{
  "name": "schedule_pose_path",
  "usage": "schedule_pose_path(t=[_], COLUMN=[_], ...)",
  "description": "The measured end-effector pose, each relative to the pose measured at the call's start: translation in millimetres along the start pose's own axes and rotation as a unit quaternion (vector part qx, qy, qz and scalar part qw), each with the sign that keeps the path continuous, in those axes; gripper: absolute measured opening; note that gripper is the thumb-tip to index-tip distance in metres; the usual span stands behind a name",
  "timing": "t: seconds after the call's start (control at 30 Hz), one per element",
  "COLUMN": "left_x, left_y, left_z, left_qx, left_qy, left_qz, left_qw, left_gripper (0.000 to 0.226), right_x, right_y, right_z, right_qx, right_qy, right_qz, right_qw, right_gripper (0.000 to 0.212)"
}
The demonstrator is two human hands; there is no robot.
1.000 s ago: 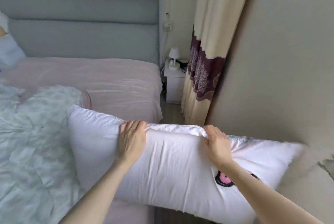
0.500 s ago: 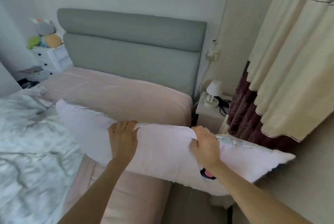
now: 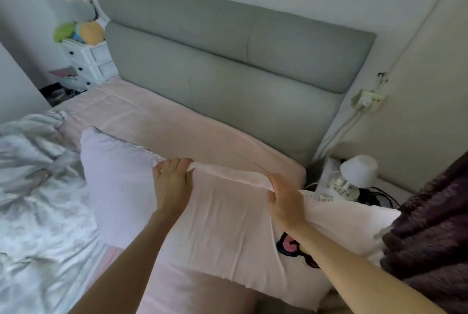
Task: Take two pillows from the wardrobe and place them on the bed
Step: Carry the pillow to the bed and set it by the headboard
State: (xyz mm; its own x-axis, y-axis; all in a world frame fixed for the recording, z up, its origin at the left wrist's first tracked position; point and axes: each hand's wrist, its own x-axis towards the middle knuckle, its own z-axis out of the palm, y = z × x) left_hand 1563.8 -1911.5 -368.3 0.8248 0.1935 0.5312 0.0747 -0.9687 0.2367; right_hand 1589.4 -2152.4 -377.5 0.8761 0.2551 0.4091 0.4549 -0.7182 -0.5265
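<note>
Showing, from left to right, a rumpled grey-white duvet (image 3: 33, 199) on the near part of the bed (image 3: 177, 126), then the white pillow (image 3: 222, 225) held lengthwise above the pink sheet at the bed's right side, short of the grey headboard (image 3: 228, 60). The pillow's left corner stands free over the duvet's edge; its right end reaches past the mattress towards the bedside lamp (image 3: 357, 174) and meets the dark curtain (image 3: 430, 237).

The left hand (image 3: 172, 187) grips the pillow's upper edge, fingers (image 3: 177, 164) curled over the seam with the fabric bunched beneath them. The right hand (image 3: 286, 194) grips the same edge farther right, its fingers wrapped round a gathered fold and mostly hidden behind it. A pink-and-black motif (image 3: 291, 247) shows on the cover below the right forearm.

The pillow appears light and very soft: the cover puckers at both grips and the body sags between and below the hands, so it should flop rather than hold its shape. The cloth looks unlikely to slip and nothing about it seems fragile. Holding along the top seam at two well-separated points, as here, seems the soundest purchase; a single grip would probably let the far end droop. Whether a second pillow lies on the bed cannot be told from this view.
</note>
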Motion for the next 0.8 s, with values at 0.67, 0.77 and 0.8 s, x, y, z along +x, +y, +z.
schedule_pose_path(t=[0.67, 0.77, 0.8], left_x=[256.3, 230.1, 211.6], left_y=[-51.5, -50.6, -48.9], left_z=[299.8, 338.7, 347.2], left_qx=[0.042, 0.042, 0.038], left_qy=[-0.151, -0.212, -0.217], left_qz=[-0.256, -0.338, -0.379], left_qw=[0.954, 0.916, 0.899], left_gripper=[0.038, 0.062, 0.064], right_x=[317.5, 321.4, 321.8], right_y=[186.0, 205.5, 210.3], right_z=[218.3, 262.6, 277.3], right_qx=[-0.018, -0.105, -0.12], right_qy=[-0.214, -0.37, -0.418], right_qz=[0.087, 0.023, 0.005], right_qw=[0.973, 0.923, 0.901], right_gripper=[0.044, 0.052, 0.054])
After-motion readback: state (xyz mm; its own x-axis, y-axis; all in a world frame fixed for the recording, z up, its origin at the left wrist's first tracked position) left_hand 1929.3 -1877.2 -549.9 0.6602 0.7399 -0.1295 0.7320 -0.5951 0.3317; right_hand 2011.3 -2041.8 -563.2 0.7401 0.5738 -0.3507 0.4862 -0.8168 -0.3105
